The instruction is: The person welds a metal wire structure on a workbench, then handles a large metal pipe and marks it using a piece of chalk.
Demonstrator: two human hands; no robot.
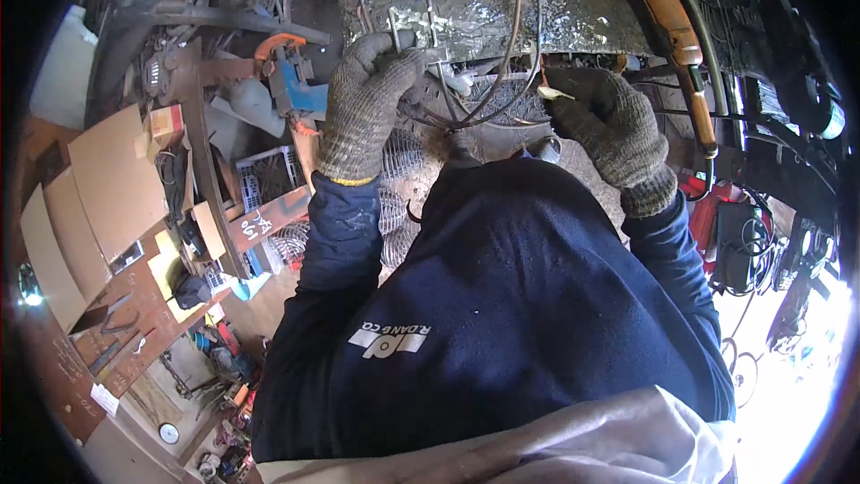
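Observation:
A round frame of bent metal wire stands over the near edge of a dark metal worktop, its bars meeting low in front of me. My left hand, in a grey knitted glove, is closed at the frame's left side, beside short upright rods; its fingertips are partly hidden. On the right, my gloved right hand is closed with thumb and fingers pinching a small, thin, pale piece. That piece points toward the frame's right side, and I cannot make out its kind.
An orange angle grinder lies along the worktop's right side. Left of my left hand stands a blue metal tool with an orange part. Cardboard leans at far left. Coiled wire guards lie below, and cables hang at right.

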